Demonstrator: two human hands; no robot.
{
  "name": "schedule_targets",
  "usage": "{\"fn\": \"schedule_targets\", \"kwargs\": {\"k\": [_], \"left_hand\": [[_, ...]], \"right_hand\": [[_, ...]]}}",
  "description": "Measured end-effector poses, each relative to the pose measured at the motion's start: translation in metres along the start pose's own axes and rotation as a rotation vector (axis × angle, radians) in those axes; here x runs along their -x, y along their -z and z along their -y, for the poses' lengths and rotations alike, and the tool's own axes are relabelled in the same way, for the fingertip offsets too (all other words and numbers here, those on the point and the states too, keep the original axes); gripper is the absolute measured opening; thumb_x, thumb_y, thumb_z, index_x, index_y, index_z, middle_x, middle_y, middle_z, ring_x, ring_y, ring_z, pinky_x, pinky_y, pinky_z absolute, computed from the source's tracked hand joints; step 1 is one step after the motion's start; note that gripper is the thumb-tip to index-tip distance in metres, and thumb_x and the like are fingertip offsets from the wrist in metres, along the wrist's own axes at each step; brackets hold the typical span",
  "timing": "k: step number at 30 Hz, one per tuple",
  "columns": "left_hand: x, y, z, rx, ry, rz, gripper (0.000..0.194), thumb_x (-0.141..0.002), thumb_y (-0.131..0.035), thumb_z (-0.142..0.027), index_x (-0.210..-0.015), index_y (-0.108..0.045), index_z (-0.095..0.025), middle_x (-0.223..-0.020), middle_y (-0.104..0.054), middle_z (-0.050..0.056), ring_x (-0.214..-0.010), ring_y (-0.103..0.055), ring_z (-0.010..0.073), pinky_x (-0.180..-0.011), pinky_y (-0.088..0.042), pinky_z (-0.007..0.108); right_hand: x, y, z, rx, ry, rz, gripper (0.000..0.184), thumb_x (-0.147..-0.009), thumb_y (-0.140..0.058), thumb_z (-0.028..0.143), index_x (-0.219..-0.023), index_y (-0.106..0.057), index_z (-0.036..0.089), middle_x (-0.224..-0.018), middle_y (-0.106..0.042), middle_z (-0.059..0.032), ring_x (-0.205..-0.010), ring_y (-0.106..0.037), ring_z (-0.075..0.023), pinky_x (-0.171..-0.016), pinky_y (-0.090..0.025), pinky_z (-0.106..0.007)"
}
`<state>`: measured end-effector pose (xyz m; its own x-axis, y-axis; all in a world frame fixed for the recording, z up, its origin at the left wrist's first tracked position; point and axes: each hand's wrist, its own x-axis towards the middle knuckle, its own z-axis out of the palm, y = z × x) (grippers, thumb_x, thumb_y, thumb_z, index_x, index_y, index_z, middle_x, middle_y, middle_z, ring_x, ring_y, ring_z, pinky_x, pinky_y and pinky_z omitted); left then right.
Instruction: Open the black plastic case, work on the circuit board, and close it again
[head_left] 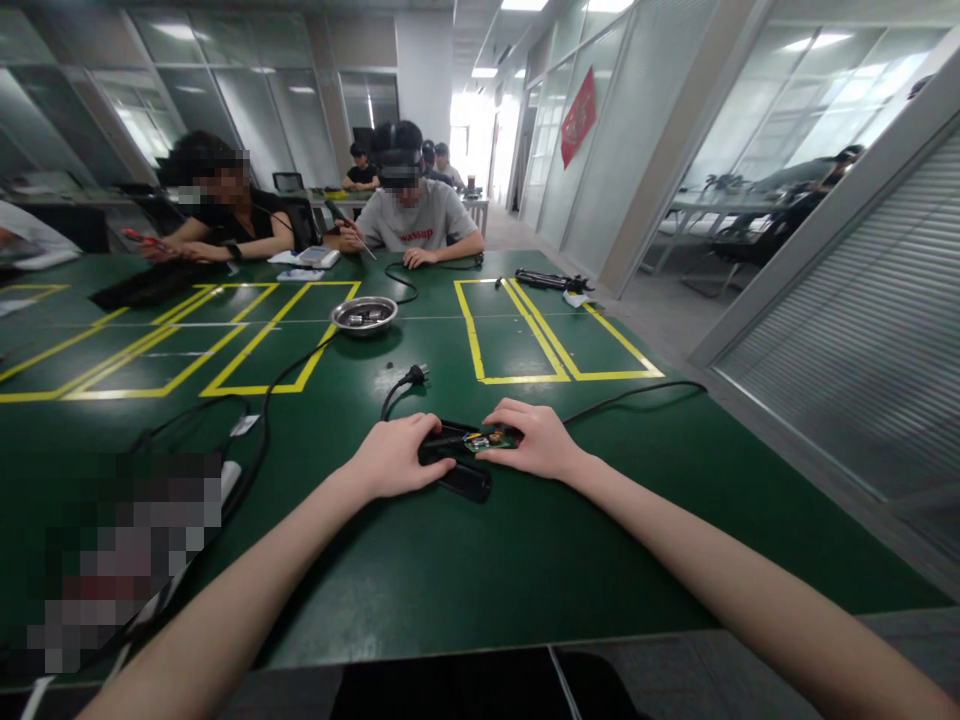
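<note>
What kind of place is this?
It looks like an office, perhaps used as a workshop. Glass walls divide it into rooms, yellow tape marks boxes on a big green table, and there's a small circuit board being handled.

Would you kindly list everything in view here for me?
Table: one, green, in front
Circuit board: one, green, over the table
Casing: one, black, nearer than circuit board
Plug: one, black, beyond circuit board, leftward
Cords: several, black, across the table
Bowl: one, silver, beyond the plug, leftward
Tape outlines: several, yellow, on the table
Folded stand: one, black, table's far right
Blurred item: one, colour unclear, near left
Hanging sign: one, red, right wall
People: several, mixed clothing, beyond the table
Ceiling lights: several, white, overhead
Left hand: one, bare, left of circuit board
Right hand: one, bare, holding circuit board's right end
</note>
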<state>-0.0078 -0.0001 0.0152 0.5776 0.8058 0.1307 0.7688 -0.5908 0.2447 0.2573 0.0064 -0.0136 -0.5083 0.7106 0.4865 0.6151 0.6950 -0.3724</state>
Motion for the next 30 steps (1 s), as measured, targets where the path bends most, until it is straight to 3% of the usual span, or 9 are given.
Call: {"fn": "schedule_targets", "kwargs": {"k": [5,13,20,25,30], "left_hand": [[-0.001,0.000,-0.007,-0.017,0.061,0.019,0.028,-0.088,-0.065,-0.042,-0.107,-0.062,-0.022,-0.091,-0.076,0.005,-0.080,-0.075,0.0277,-0.072,-0.055,0.035],[0.002,0.005,-0.027,-0.141,0.196,0.065,0.027,-0.091,-0.062,-0.042,-0.105,-0.059,-0.019,-0.104,-0.077,0.014,-0.090,-0.076,0.0347,-0.073,-0.055,0.040],[0.003,0.007,-0.035,-0.155,0.306,0.114,0.034,-0.091,-0.063,-0.050,-0.103,-0.056,-0.018,-0.099,-0.077,0.014,-0.093,-0.076,0.0360,-0.075,-0.055,0.039],[0.005,0.009,-0.036,-0.132,0.263,0.136,0.034,-0.091,-0.064,-0.050,-0.103,-0.058,-0.020,-0.108,-0.077,0.012,-0.096,-0.076,0.0347,-0.079,-0.055,0.040],[0.007,0.010,-0.035,-0.134,0.203,0.154,0.036,-0.089,-0.066,-0.052,-0.106,-0.059,-0.021,-0.110,-0.077,0.010,-0.096,-0.076,0.0344,-0.079,-0.055,0.040]], "right_hand": [[-0.002,0.006,-0.014,0.115,-0.060,0.053,0.045,-0.084,-0.075,0.064,-0.080,-0.073,0.020,-0.070,-0.071,-0.0032,-0.061,-0.064,-0.0171,-0.059,-0.039,-0.026],[-0.002,0.001,-0.005,0.127,-0.075,0.091,0.045,-0.085,-0.075,0.060,-0.069,-0.066,0.019,-0.058,-0.060,0.0008,-0.051,-0.052,-0.0130,-0.054,-0.028,-0.025],[0.000,0.003,-0.003,0.043,-0.077,0.130,0.038,-0.082,-0.077,0.053,-0.070,-0.063,0.019,-0.059,-0.058,0.0023,-0.051,-0.048,-0.0113,-0.055,-0.029,-0.024],[0.000,0.002,-0.004,-0.021,-0.082,0.135,0.020,-0.080,-0.075,0.037,-0.077,-0.066,0.019,-0.063,-0.061,0.0019,-0.054,-0.051,-0.0114,-0.057,-0.034,-0.024],[-0.001,0.002,-0.007,-0.028,-0.097,0.165,0.021,-0.084,-0.075,0.039,-0.084,-0.070,0.019,-0.071,-0.069,-0.0016,-0.060,-0.059,-0.0140,-0.059,-0.039,-0.024]]}}
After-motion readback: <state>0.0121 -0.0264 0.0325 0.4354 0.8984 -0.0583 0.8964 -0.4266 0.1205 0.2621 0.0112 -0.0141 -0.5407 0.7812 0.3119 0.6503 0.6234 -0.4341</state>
